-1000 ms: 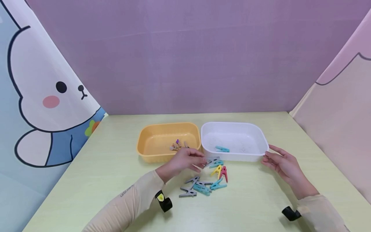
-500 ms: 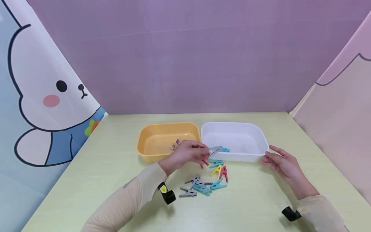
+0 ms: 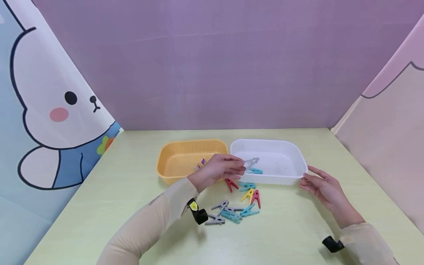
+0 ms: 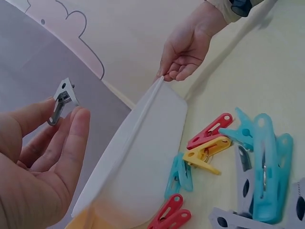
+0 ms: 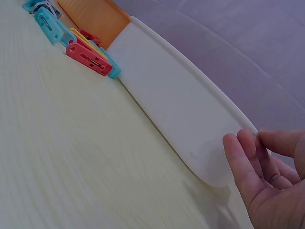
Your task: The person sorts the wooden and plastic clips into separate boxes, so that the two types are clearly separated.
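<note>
- Pinched a grey clothespin (image 3: 251,162) between thumb and fingertips of the left hand (image 3: 216,170), above the near left corner of the white tub (image 3: 299,156).
- Rested the right hand (image 3: 322,188) against that tub's near right corner, fingers loosely bent, touching the rim, holding nothing.
- Lay inside the white tub: a teal clothespin (image 3: 254,170).
- Stood just left of it, touching: an orange tub (image 3: 165,154) with a few small pegs inside.
- Scattered on the pale green table (image 3: 99,206), in front of both tubs: red, teal, yellow and grey clothespins (image 3: 232,209).
- Backed by a purple wall (image 3: 212,62); bunny-print curtain (image 3: 49,110) on the left.
- Left wrist view: showed the grey clothespin's metal spring, too small to make out in the head view.
- Right wrist view: showed fingertips on the white tub's outer wall.
</note>
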`<state>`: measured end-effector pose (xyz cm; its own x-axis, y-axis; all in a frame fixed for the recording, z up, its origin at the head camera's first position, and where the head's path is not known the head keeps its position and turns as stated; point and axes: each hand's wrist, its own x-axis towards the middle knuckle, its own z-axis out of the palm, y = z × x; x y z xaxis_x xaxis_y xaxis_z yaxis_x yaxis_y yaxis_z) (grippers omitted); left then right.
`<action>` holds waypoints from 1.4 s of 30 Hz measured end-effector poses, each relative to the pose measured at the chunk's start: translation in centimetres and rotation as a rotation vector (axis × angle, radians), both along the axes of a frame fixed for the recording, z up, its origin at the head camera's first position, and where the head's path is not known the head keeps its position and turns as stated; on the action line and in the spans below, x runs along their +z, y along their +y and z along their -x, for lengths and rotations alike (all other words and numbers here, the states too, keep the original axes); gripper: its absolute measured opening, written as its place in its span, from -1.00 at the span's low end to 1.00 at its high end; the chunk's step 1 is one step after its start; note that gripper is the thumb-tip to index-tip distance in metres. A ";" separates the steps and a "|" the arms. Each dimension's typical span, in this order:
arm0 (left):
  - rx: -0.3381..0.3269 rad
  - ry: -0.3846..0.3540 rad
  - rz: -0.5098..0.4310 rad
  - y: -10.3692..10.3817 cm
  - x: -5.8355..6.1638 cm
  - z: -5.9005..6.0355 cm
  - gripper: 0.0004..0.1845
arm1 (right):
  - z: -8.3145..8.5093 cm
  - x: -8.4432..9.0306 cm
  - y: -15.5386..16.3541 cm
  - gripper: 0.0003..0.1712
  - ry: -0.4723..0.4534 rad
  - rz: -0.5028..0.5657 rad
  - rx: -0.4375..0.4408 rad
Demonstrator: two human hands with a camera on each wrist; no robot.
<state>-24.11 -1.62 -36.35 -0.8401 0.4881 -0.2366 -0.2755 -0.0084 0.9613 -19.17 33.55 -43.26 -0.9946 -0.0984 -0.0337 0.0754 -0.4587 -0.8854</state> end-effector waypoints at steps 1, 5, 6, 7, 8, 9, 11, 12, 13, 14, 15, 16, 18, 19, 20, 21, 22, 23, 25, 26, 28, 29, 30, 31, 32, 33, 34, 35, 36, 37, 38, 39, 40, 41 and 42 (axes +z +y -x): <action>0.002 -0.012 -0.007 0.1 0.0 0.2 -0.72 | 0.0 0.0 0.0 -0.61 0.000 0.001 0.000; 0.023 -0.033 -0.021 0.6 0.1 1.1 -0.71 | 0.0 0.0 0.0 -0.60 -0.005 0.015 0.002; 0.025 -0.036 -0.026 0.8 0.1 1.3 -0.70 | 0.0 0.0 0.0 -0.60 -0.006 0.021 0.001; 0.027 -0.031 -0.027 0.9 0.1 1.5 -0.70 | 0.0 0.0 0.0 -0.60 -0.007 0.025 0.001; 0.028 -0.025 -0.024 1.0 0.0 1.8 -0.70 | 0.0 0.0 0.0 -0.60 -0.009 0.029 0.002; 0.027 -0.023 -0.025 1.1 0.1 2.0 -0.70 | 0.0 0.0 0.0 -0.60 -0.009 0.032 0.002; 0.024 -0.019 -0.030 1.3 0.1 2.3 -0.69 | 0.0 0.0 -0.1 -0.60 -0.009 0.034 0.002; 0.020 -0.014 -0.028 1.4 0.1 2.4 -0.69 | 0.0 0.0 -0.1 -0.60 -0.009 0.034 0.002; 0.016 -0.009 -0.026 1.5 0.1 2.6 -0.68 | 0.0 0.1 -0.1 -0.60 -0.008 0.033 0.002; 0.013 -0.005 -0.026 1.6 0.1 2.7 -0.67 | 0.0 0.1 -0.1 -0.60 -0.008 0.034 0.002; 0.013 -0.007 -0.030 1.7 0.1 2.9 -0.67 | 0.0 0.1 -0.1 -0.61 -0.008 0.033 0.002; 0.013 -0.004 -0.029 1.8 0.1 3.0 -0.67 | 0.0 0.1 -0.1 -0.61 -0.009 0.034 0.001; 0.018 -0.002 -0.027 2.0 0.1 3.3 -0.67 | 0.0 0.2 -0.1 -0.61 -0.010 0.032 0.001; 0.024 -0.006 -0.026 2.1 0.2 3.5 -0.67 | 0.0 0.2 0.0 -0.61 -0.010 0.029 0.000; 0.034 -0.009 -0.026 2.3 0.2 3.7 -0.68 | 0.0 0.2 0.0 -0.61 -0.011 0.027 -0.001; 0.042 -0.011 -0.023 2.4 0.3 3.9 -0.68 | 0.0 0.2 0.0 -0.62 -0.010 0.024 -0.003; 0.050 -0.010 -0.015 2.5 0.3 4.1 -0.68 | 0.0 0.2 0.0 -0.62 -0.011 0.021 -0.004; 0.058 -0.012 -0.011 2.6 0.3 4.3 -0.68 | 0.0 0.2 0.0 -0.62 -0.010 0.019 -0.004; 0.072 -0.015 -0.007 2.8 0.3 4.8 -0.69 | 0.0 0.2 0.0 -0.62 -0.009 0.017 -0.003; 0.076 -0.013 -0.006 2.9 0.3 5.0 -0.69 | -0.1 0.2 0.0 -0.61 -0.008 0.017 -0.002; 0.084 -0.014 -0.006 3.0 0.2 5.3 -0.69 | -0.1 0.2 0.0 -0.61 -0.007 0.016 -0.001; 0.088 -0.011 -0.004 3.1 0.2 5.5 -0.69 | -0.1 0.2 0.0 -0.61 -0.006 0.016 -0.002; 0.092 -0.010 -0.002 3.1 0.2 5.6 -0.69 | -0.1 0.2 0.0 -0.61 -0.006 0.015 -0.002; 0.097 -0.005 0.002 3.2 0.2 5.7 -0.69 | -0.1 0.2 0.0 -0.60 -0.006 0.016 -0.004; 0.105 0.000 0.011 3.2 0.2 5.9 -0.69 | -0.1 0.2 0.0 -0.60 -0.006 0.017 -0.005; 0.115 0.002 0.017 3.2 0.2 6.0 -0.70 | -0.1 0.2 0.0 -0.60 -0.008 0.019 -0.006; 0.128 0.004 0.025 3.2 0.2 6.2 -0.71 | -0.1 0.2 0.0 -0.60 -0.009 0.018 -0.006; 0.141 0.007 0.029 3.2 0.1 6.4 -0.71 | -0.1 0.2 0.0 -0.60 -0.010 0.020 -0.005; 0.155 0.007 0.032 3.2 0.1 6.6 -0.72 | -0.1 0.2 0.0 -0.60 -0.012 0.021 -0.004; 0.166 0.009 0.036 3.2 0.1 6.8 -0.72 | -0.1 0.2 0.0 -0.60 -0.013 0.023 -0.003; 0.177 0.008 0.039 3.1 0.1 7.0 -0.72 | -0.1 0.2 0.0 -0.60 -0.015 0.024 -0.003; 0.185 0.007 0.036 3.0 0.1 7.2 -0.72 | -0.1 0.2 0.0 -0.60 -0.016 0.024 -0.003; 0.192 0.009 0.038 3.0 0.1 7.4 -0.72 | -0.1 0.2 0.0 -0.60 -0.017 0.024 -0.001; 0.199 0.010 0.041 3.0 0.2 7.6 -0.71 | -0.1 0.2 0.0 -0.60 -0.018 0.026 -0.002; 0.202 0.011 0.046 3.0 0.2 7.7 -0.71 | -0.1 0.2 0.0 -0.60 -0.019 0.026 -0.002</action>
<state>-31.79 1.35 -36.11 -0.9224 0.2985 -0.2453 -0.2625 -0.0183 0.9648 -19.09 33.56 -43.02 -0.9940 -0.0972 -0.0498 0.0907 -0.4816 -0.8717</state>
